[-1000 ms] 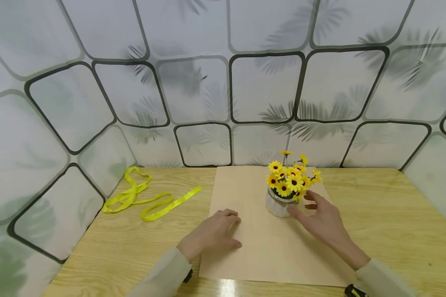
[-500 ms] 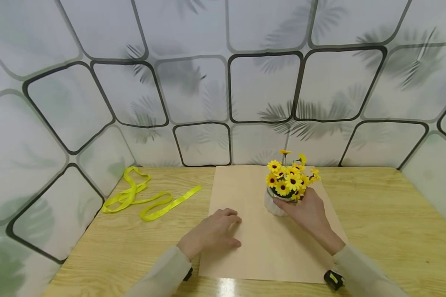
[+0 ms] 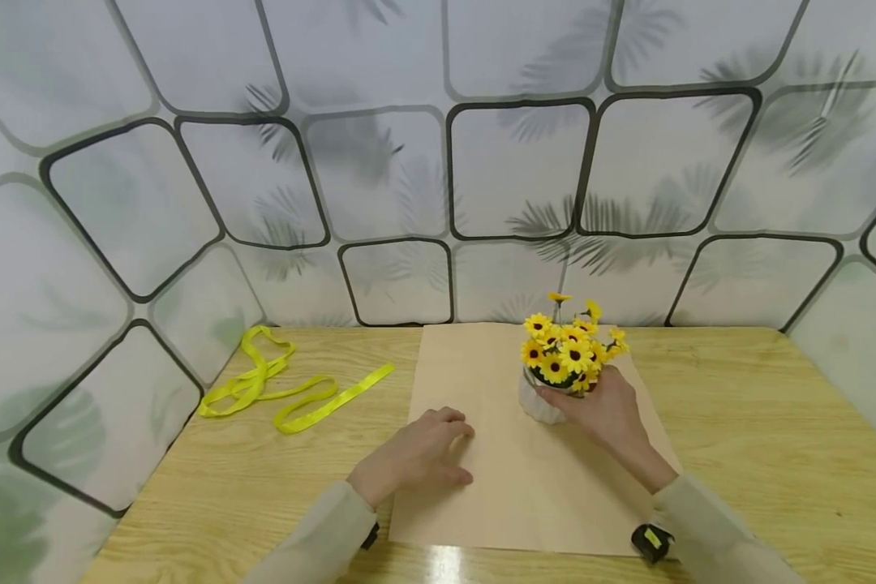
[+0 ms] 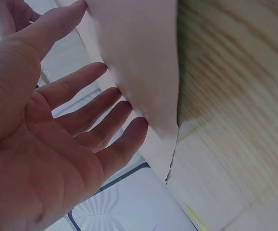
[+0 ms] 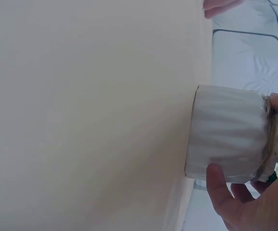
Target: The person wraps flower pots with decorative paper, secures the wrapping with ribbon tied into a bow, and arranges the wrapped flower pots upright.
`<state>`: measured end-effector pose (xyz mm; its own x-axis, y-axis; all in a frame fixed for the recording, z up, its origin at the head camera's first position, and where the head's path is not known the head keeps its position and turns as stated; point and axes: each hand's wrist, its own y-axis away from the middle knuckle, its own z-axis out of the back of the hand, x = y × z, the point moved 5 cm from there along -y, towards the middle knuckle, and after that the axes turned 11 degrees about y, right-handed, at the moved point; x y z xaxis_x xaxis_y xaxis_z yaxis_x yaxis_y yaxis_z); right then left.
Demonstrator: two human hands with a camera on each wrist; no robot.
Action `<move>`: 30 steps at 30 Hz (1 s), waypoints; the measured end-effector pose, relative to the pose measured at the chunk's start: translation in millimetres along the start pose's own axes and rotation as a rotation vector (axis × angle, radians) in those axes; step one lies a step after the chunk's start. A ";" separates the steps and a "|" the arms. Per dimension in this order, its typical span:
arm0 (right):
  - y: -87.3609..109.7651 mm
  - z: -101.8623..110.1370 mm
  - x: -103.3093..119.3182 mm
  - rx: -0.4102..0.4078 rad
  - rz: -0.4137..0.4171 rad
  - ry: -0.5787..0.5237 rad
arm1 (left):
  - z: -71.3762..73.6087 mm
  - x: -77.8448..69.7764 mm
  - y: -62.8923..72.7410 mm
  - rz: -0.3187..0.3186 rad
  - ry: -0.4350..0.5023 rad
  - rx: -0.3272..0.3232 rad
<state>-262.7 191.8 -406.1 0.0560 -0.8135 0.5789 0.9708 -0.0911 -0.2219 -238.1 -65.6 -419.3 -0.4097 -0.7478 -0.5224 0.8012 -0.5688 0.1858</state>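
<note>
A white ribbed flower pot (image 5: 230, 130) with twine tied round its neck holds yellow artificial sunflowers (image 3: 573, 354). It stands upright on a sheet of tan paper (image 3: 496, 495). My right hand (image 3: 611, 414) grips the pot near its rim, with the thumb on one side and fingers on the other. My left hand (image 3: 419, 456) rests at the paper's left side, fingers relaxed and nothing between them. In the left wrist view its fingertips (image 4: 138, 127) touch the paper near the edge.
A yellow ribbon (image 3: 259, 389) lies in loops on the wooden table (image 3: 759, 422) at the left. Patterned fabric (image 3: 518, 178) stands behind the table and along its sides.
My right hand, open beside the pot a second ago, has moved left and closed its fingers and thumb round it. The left hand and the pot have hardly moved.
</note>
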 end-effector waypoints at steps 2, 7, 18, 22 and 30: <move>-0.6 2.2 -1.8 0.033 -0.024 0.003 | 0.9 -0.9 -0.3 -0.001 0.000 -0.003; -1.9 6.8 -9.0 0.148 -0.117 -0.058 | 3.0 -2.1 -0.8 0.002 0.000 -0.007; -1.7 8.2 -27.9 0.240 -0.255 -0.313 | 9.1 -6.1 -6.4 0.067 -0.009 0.041; 0.6 9.1 -33.7 0.265 -0.264 -0.456 | 12.7 -18.4 -14.3 0.130 -0.068 0.078; 0.6 10.0 -40.8 0.266 -0.250 -0.565 | 19.4 -50.6 -62.5 0.030 0.098 -0.048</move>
<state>-262.0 230.7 -422.0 -0.1347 -0.3536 0.9256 0.9908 -0.0341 0.1312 -275.9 1.1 -388.3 -0.3422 -0.7262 -0.5963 0.8334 -0.5277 0.1644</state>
